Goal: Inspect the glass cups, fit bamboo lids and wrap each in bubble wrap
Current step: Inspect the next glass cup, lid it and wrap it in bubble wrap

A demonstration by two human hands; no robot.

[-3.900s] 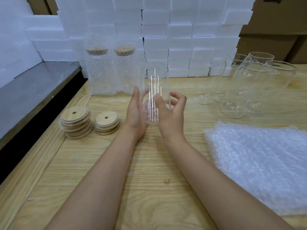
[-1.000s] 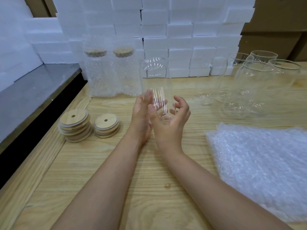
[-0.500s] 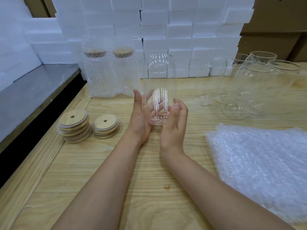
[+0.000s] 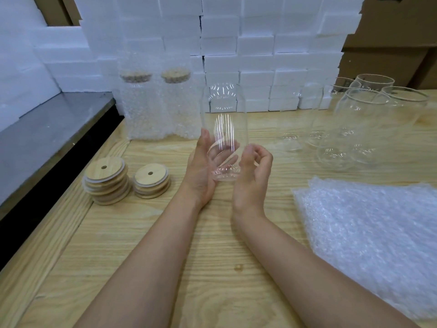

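Glass cup between both hands

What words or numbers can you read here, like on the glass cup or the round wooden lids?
No text here can be read.
The glass cup, bamboo lids, bubble wrap and foam blocks are all plain, with no print.
The cardboard box has a dark mark at the picture's top edge, cut off and unreadable.

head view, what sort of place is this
Probably a packing bench in a warehouse or stockroom: white foam blocks stacked along the back, cardboard cartons behind them, and on the wooden table a pile of bubble wrap and two wrapped cups.
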